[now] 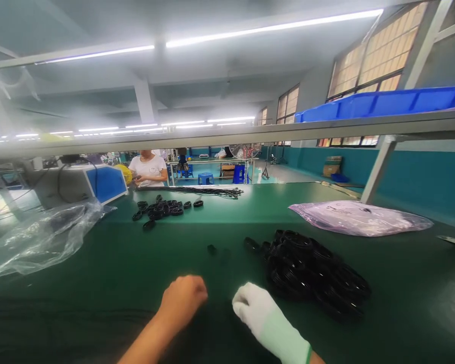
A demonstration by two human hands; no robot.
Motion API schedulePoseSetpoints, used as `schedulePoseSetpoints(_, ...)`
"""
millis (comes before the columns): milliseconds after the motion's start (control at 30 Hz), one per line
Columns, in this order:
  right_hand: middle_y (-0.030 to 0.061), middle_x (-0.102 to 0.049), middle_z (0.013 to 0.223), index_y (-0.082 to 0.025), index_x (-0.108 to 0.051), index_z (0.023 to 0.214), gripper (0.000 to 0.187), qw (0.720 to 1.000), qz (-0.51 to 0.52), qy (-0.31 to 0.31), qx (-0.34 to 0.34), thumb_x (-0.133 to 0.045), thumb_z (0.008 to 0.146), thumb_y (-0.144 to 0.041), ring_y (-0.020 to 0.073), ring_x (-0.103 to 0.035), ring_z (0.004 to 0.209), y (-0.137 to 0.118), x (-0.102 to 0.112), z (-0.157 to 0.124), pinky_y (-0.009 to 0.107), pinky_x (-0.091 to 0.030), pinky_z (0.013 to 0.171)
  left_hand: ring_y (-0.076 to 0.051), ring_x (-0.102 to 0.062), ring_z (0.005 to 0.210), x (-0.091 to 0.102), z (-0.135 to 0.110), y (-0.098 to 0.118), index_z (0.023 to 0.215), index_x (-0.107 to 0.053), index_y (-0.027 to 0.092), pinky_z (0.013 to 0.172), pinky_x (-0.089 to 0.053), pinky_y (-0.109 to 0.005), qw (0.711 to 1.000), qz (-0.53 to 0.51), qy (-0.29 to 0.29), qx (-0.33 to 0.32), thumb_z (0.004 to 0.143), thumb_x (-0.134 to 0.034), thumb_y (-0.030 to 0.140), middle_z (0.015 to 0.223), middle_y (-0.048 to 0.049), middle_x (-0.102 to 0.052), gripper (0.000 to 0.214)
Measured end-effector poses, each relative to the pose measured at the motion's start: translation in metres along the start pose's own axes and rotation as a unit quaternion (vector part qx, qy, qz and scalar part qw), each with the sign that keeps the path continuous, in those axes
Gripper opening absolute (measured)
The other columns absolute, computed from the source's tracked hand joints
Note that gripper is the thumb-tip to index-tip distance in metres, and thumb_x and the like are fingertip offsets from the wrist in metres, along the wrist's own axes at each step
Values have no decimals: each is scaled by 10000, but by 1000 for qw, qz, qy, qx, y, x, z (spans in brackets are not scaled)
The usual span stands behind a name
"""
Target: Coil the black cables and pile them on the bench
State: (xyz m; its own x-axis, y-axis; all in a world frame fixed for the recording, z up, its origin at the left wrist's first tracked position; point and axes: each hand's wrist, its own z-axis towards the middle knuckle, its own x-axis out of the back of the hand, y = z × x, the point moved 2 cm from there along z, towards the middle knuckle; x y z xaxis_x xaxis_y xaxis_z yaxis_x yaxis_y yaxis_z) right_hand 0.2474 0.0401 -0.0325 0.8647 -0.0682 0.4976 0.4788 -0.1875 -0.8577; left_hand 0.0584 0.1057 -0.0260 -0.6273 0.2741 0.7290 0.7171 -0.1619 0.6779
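Observation:
My left hand [184, 296] is bare and hovers over the green table with its fingers curled in. Opposite it, across a small gap, my right hand [252, 306] wears a white glove and is also closed. Whatever lies in either hand, if anything, is hidden. Just right of the gloved hand lies a large heap of black coiled cables [307, 268]. A small black piece [211, 249] rests on the table beyond my hands. Farther back on the left is a scattered group of smaller black coils [163, 207].
Straight black cables [212, 191] lie along the table's far side. Clear plastic [49, 237] is at left, by a blue-and-grey machine [102, 183]. A plastic bag [360, 217] lies at right. Overhead runs a shelf [220, 135] with a blue tray [387, 103]. A person [148, 169] sits beyond.

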Motion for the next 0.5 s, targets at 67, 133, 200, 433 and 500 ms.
schedulePoseSetpoints(67,21,-527,708,-194,-525,605,78,997,-69,36,6,-522,662,-142,167,-469,676,-5,6,-1,310,-329,638,-189,-614,747,0,29,3,718,-661,220,671,-432,-292,998,43,40,-7,765,-616,157,715,-6,-657,90)
schedulePoseSetpoints(133,23,-516,706,-203,-475,611,129,992,-112,65,1,-489,739,-196,176,-458,672,-7,12,1,322,-317,636,-187,-613,840,-4,58,6,865,-650,194,756,-473,-339,996,72,61,-4,855,-591,236,870,-24,-658,73)
schedulePoseSetpoints(200,16,-494,669,-211,-411,615,198,987,-135,86,-6,-457,796,-279,175,-447,637,-6,16,4,320,-308,607,-189,-608,915,-12,83,8,1023,-611,166,810,-500,-384,994,87,72,-7,903,-559,307,1028,-51,-630,192)
schedulePoseSetpoints(433,24,-534,736,-213,-469,640,155,988,-111,108,12,-440,785,-260,176,-479,653,15,15,16,314,-346,618,-215,-583,1014,-28,114,5,1123,-573,166,859,-497,-428,996,42,63,-44,904,-563,308,1178,-76,-576,261)
schedulePoseSetpoints(500,19,-533,703,-217,-499,653,147,992,-73,104,14,-441,778,-266,171,-482,623,17,14,17,303,-360,596,-192,-610,921,-24,105,0,1036,-611,150,799,-512,-382,999,0,41,-36,909,-549,328,1059,-64,-625,228)
